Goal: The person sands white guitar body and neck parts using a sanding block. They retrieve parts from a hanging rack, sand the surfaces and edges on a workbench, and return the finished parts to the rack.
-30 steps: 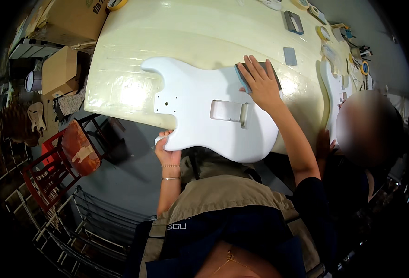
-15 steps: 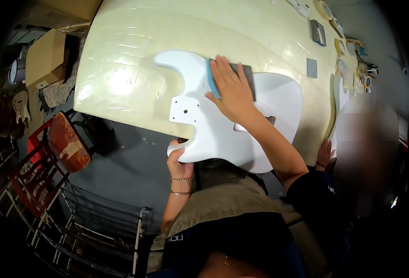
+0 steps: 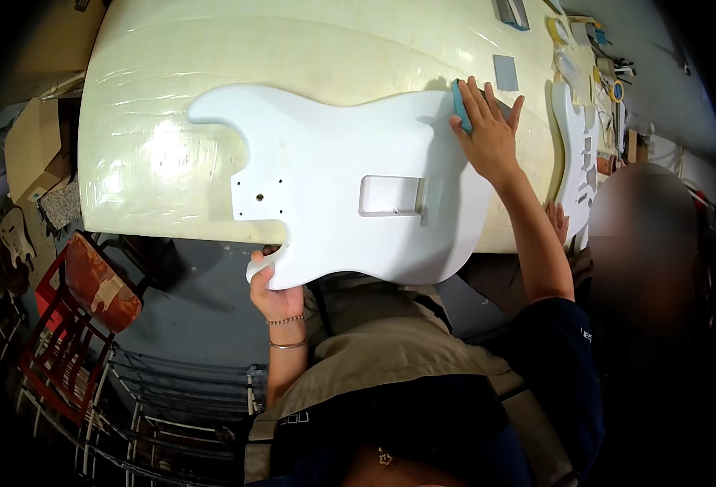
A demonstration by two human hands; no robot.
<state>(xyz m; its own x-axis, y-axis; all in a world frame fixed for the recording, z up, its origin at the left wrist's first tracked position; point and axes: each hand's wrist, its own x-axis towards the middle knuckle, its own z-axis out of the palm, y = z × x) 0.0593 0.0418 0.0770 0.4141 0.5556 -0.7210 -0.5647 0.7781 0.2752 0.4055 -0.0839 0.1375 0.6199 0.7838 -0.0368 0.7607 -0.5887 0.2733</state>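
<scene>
A white solid electric guitar body [image 3: 325, 162] lies on the wrapped, pale yellow table, its near side sticking out past the front edge. Screw holes mark its neck end, and a rectangular cavity is cut near the middle. My left hand [image 3: 275, 299] is closed round the near horn, thumb on top; its other fingers are mostly hidden underneath. At the body's far right end, my right hand [image 3: 492, 144] presses a sanding pad, fingers stretched over it. The pad's blue foam [image 3: 460, 107] shows beside the thumb, and a dark grey part shows between the fingers.
On the table [image 3: 155, 65] lie a grey abrasive sheet [image 3: 505, 73], a grey block [image 3: 513, 14] and tape rolls [image 3: 558, 31]. Another white guitar body [image 3: 570, 154] lies at right, a co-worker's hand [image 3: 558, 221] beside it. Left stand a chair [image 3: 102, 280], metal rack and cardboard box [image 3: 35, 146].
My right hand has slid the sanding pad rightward, from near the far horn to the far right end of the body. My left hand keeps its hold. The whole view has shifted.
</scene>
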